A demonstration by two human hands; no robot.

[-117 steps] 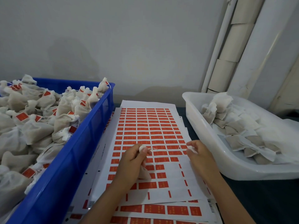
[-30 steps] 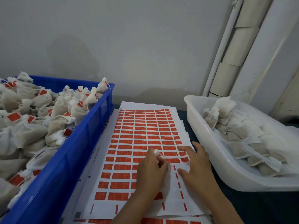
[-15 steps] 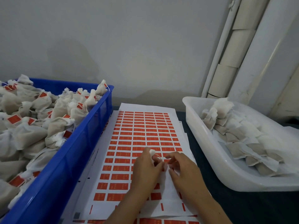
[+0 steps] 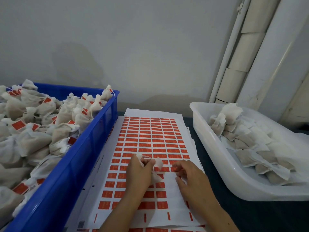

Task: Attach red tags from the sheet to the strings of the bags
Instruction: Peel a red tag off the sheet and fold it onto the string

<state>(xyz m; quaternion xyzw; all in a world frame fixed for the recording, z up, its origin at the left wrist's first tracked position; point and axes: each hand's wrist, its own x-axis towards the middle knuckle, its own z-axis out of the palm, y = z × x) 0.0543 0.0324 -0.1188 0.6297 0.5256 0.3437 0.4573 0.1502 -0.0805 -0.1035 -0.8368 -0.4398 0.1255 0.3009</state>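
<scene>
Against a grey wall, the sheet (image 4: 150,139) covers the table. The left hand (image 4: 139,173) grips a bag (image 4: 158,166); right hand's (image 4: 192,180) curled fingers (image 4: 179,166) pinch a red tag (image 4: 175,165) beside it.

left hand (image 4: 140,173) pinching, right hand (image 4: 192,178) curled

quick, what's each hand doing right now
Left hand: closed, gripping a small white bag and its string.
Right hand: fingers curled over the tag sheet; whether it pinches a tag cannot be told.
</scene>
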